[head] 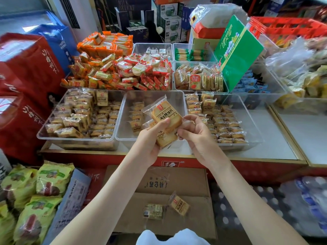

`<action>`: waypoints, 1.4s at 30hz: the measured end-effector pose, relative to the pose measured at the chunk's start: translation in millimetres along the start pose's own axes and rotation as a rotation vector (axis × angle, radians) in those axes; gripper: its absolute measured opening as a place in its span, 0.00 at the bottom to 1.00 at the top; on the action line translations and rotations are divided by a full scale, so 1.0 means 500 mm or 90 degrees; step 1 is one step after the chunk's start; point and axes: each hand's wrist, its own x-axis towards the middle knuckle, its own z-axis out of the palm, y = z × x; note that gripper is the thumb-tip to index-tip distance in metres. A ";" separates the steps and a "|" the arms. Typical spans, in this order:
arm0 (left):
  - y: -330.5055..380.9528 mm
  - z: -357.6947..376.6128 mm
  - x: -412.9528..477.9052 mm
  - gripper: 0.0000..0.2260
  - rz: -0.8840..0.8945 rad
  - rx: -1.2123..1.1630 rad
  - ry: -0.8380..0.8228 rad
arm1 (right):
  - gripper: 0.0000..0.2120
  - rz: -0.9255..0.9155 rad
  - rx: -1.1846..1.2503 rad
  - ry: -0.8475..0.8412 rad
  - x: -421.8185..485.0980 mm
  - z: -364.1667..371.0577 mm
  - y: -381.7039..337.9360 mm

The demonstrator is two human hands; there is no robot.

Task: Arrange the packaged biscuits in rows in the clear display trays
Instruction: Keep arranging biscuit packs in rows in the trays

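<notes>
My left hand (150,138) grips a small stack of yellow packaged biscuits (165,115) above the front edge of the middle clear tray (123,131). My right hand (196,133) pinches the right end of the same packs. That middle tray holds only a short column of biscuit packs (137,114) at its left side. The left clear tray (42,133) and the right clear tray (254,131) are filled with rows of the same packs. Two loose biscuit packs (178,205) lie on a cardboard box below.
The cardboard box (159,179) stands on the floor before the red counter (247,167). Behind the front trays are heaps of orange and red snack packs (123,68) and a green box (237,53). Red bags (26,85) stand left, green bags (35,191) lower left, bottled water (283,200) lower right.
</notes>
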 end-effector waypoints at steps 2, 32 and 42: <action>-0.006 -0.002 0.002 0.14 0.006 0.022 0.012 | 0.16 0.029 -0.013 -0.015 -0.001 -0.012 -0.004; -0.114 0.096 0.238 0.13 -0.083 -0.216 0.054 | 0.25 0.205 -0.005 0.277 0.340 -0.469 0.047; -0.106 0.051 0.195 0.20 -0.035 0.012 0.093 | 0.37 0.164 -0.705 0.338 0.425 -0.421 0.099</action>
